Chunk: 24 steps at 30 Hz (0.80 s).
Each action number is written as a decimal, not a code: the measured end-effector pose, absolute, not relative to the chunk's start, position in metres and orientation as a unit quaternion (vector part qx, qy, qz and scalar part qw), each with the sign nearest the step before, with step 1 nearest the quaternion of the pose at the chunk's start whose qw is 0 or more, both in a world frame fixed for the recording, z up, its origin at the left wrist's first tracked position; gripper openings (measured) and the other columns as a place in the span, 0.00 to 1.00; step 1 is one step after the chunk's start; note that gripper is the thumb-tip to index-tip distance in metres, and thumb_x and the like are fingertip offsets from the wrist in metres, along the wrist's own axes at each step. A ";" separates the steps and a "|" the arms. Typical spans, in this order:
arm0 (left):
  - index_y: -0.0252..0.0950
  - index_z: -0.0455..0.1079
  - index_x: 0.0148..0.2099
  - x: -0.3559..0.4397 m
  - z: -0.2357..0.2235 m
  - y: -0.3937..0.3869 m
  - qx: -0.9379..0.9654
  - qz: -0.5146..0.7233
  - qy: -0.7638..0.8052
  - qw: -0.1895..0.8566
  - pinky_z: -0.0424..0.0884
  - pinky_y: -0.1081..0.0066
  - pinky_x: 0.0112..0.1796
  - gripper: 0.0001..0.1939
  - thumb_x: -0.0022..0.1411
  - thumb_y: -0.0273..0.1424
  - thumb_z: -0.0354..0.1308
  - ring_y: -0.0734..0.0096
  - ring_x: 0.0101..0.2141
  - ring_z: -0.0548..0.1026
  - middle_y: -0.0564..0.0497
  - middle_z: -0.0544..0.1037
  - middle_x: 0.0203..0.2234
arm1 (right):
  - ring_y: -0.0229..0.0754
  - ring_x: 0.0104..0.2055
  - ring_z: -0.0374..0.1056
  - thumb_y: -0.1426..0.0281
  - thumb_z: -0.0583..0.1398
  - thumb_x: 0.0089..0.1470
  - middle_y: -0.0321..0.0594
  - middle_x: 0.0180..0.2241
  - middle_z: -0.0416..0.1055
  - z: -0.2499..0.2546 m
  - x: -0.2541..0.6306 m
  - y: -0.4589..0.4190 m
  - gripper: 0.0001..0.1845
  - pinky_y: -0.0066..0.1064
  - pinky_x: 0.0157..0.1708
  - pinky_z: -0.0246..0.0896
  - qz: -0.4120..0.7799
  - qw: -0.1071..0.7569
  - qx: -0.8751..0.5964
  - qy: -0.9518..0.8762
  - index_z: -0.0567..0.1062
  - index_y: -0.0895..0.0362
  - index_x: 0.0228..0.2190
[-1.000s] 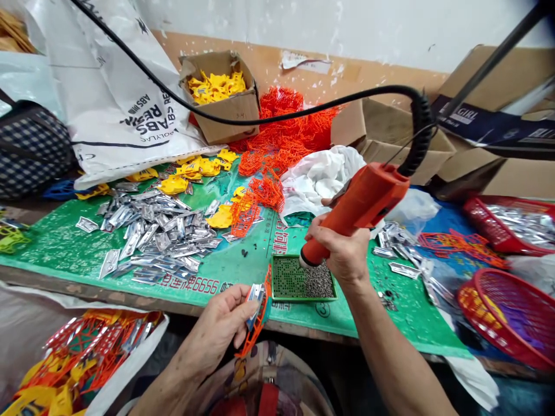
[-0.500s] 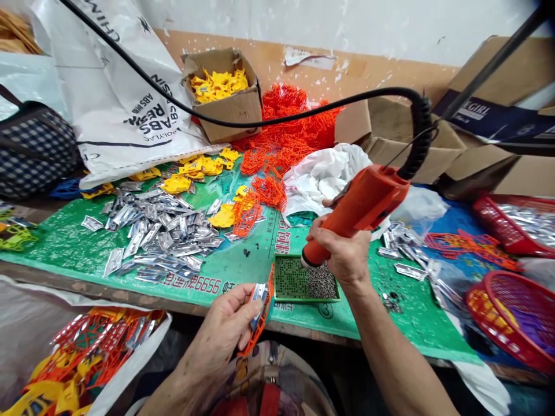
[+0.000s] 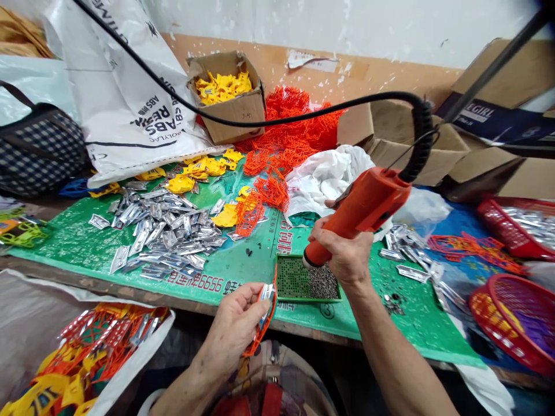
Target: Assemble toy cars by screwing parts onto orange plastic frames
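"What does my left grip [image 3: 232,326] have?"
"It is closed on a silver piece [image 3: 267,292] with an orange frame [image 3: 259,340], near the green tray [image 3: 303,300]. My right grip [image 3: 349,260] wraps the red tool [image 3: 362,199]."
"How far are we?"
"Partly, I judge: the open bag [image 3: 143,357] has mixed pieces [image 3: 108,341], many silver parts [image 3: 162,228] lie loose."

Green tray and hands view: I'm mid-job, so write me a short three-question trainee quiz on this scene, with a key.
1. Short answer: which hand grips the red power tool?
2. True or false: the small metal pieces are gathered on only one side of the green tray.
3. Fill in the blank: the cardboard box beside the white sack holds parts coloured ____.

Key: 1. the right hand; 2. true; 3. yellow.
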State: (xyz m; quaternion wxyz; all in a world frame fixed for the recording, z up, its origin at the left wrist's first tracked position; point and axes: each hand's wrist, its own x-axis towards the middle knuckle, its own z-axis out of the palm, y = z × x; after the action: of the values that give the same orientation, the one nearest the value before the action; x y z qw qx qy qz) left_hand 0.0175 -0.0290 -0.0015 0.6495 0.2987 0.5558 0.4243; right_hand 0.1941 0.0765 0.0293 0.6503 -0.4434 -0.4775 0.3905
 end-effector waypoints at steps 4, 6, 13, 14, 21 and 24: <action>0.34 0.77 0.38 0.019 -0.012 -0.031 0.304 0.434 0.553 0.644 0.67 0.73 0.31 0.14 0.52 0.37 0.66 0.72 0.27 0.71 0.50 0.78 0.28 | 0.38 0.21 0.65 0.71 0.68 0.39 0.32 0.22 0.70 0.040 0.199 0.078 0.10 0.35 0.25 0.64 0.385 0.662 -0.434 -0.474 0.72 0.56 0.25; 0.34 0.77 0.39 0.020 -0.015 -0.031 0.311 0.439 0.550 0.638 0.66 0.73 0.31 0.14 0.53 0.37 0.65 0.72 0.27 0.71 0.50 0.78 0.28 | 0.38 0.21 0.65 0.72 0.67 0.39 0.32 0.22 0.69 0.053 0.199 0.074 0.11 0.35 0.24 0.64 0.384 0.676 -0.415 -0.473 0.72 0.56 0.28; 0.33 0.77 0.35 0.025 -0.013 -0.029 0.298 0.457 0.548 0.634 0.61 0.76 0.28 0.10 0.50 0.33 0.67 0.76 0.26 0.67 0.53 0.76 0.25 | 0.41 0.25 0.67 0.72 0.62 0.45 0.33 0.23 0.67 0.088 0.183 0.035 0.14 0.37 0.28 0.67 0.421 0.682 -0.338 -0.494 0.74 0.53 0.38; 0.33 0.77 0.35 0.025 -0.013 -0.029 0.297 0.459 0.543 0.637 0.61 0.76 0.29 0.10 0.50 0.33 0.67 0.76 0.26 0.68 0.53 0.76 0.25 | 0.40 0.25 0.68 0.73 0.62 0.45 0.33 0.24 0.68 0.090 0.180 0.030 0.14 0.37 0.28 0.67 0.434 0.683 -0.324 -0.490 0.74 0.52 0.38; 0.33 0.76 0.36 0.025 -0.010 -0.032 0.268 0.464 0.506 0.676 0.61 0.74 0.30 0.12 0.50 0.33 0.68 0.74 0.27 0.68 0.52 0.76 0.25 | 0.38 0.27 0.67 0.75 0.64 0.45 0.31 0.25 0.71 0.089 0.164 0.017 0.13 0.34 0.30 0.68 0.478 0.689 -0.270 -0.473 0.74 0.51 0.34; 0.33 0.76 0.36 0.026 -0.009 -0.032 0.266 0.464 0.504 0.678 0.61 0.74 0.30 0.12 0.50 0.33 0.68 0.75 0.26 0.68 0.53 0.75 0.25 | 0.38 0.27 0.67 0.76 0.65 0.43 0.30 0.24 0.72 0.089 0.160 0.018 0.14 0.34 0.30 0.67 0.484 0.687 -0.275 -0.466 0.74 0.51 0.34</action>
State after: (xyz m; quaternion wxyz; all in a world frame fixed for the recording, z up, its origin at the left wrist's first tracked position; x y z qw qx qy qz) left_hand 0.0259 -0.0325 -0.0089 0.6775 0.2664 0.5043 0.4644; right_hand 0.1605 0.0182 0.0889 0.6872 -0.2751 -0.4662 0.4845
